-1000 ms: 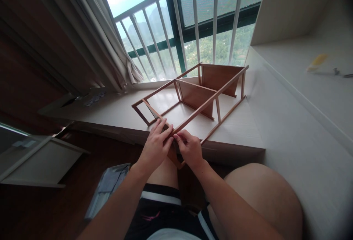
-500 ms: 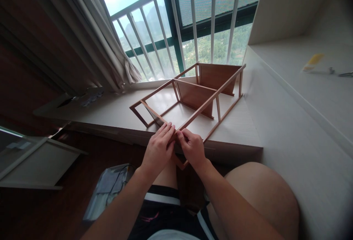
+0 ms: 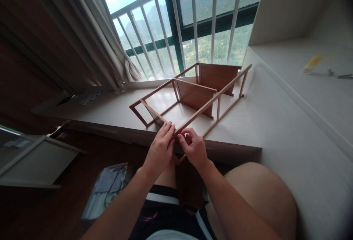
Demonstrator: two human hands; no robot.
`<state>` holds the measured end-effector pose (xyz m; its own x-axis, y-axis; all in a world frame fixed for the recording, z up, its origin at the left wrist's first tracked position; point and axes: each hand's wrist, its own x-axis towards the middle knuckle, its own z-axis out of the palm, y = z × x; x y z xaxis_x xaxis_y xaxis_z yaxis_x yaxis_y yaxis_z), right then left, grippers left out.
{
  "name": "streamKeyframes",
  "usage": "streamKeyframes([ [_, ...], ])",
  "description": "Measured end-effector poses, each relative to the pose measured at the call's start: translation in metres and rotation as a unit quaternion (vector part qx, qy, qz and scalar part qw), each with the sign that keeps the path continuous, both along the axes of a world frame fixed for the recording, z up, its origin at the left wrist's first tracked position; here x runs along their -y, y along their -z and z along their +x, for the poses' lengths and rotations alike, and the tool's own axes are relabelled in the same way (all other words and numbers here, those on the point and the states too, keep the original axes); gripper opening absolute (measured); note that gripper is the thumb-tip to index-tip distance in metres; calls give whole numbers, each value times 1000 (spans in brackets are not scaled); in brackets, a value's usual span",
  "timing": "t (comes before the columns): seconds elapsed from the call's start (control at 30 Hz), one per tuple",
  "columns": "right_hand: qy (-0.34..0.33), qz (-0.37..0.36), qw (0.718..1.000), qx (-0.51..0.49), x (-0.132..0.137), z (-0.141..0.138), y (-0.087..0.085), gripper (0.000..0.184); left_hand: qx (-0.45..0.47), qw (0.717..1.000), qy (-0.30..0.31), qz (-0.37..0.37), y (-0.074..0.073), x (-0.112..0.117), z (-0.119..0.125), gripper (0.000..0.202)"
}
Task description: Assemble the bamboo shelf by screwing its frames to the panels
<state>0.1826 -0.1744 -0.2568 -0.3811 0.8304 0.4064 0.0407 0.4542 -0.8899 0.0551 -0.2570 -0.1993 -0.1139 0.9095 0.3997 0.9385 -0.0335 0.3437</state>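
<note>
A brown wooden shelf frame lies on its side on the pale window ledge, its near end jutting past the front edge. Two shelf panels span it, and a third crosspiece runs to my hands. At the near corner, my left hand is closed around the joint of crosspiece and side rail, fingers on top. My right hand is beside it, just right of the joint, thumb and fingers pinched together. Whatever is between those fingertips is too small or hidden to tell. At the far end, the right side rail stands apart from the panel.
White railing bars and a window rise behind the ledge. A yellow-handled tool and small metal pieces lie on the right-hand shelf surface. On the floor at left is a clear box with a cable. A curtain hangs left.
The far end of the right side rail has swung outward to the right, leaving a gap from the panel. My right hand has shifted slightly right; my left hand keeps its hold.
</note>
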Motion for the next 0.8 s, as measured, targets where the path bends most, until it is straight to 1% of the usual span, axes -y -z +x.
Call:
streamKeyframes([
  [0.17, 11, 34, 999, 17, 1, -3, 3, 17, 13, 1000, -7, -5, -1, -1, 3, 48],
  [0.27, 22, 37, 999, 28, 2, -5, 3, 18, 16, 1000, -5, -6, -2, -1, 3, 48],
  [0.43, 9, 52, 998, 26, 3, -5, 0, 20, 18, 1000, -6, -5, -1, -1, 4, 48],
  [0.63, 15, 62, 997, 39, 1, -6, -5, 29, 17, 1000, -6, -10, 0, 0, 4, 49],
  [0.8, 20, 65, 995, 72, -1, -8, -2, 44, 8, 1000, -2, -6, 0, 1, 2, 50],
])
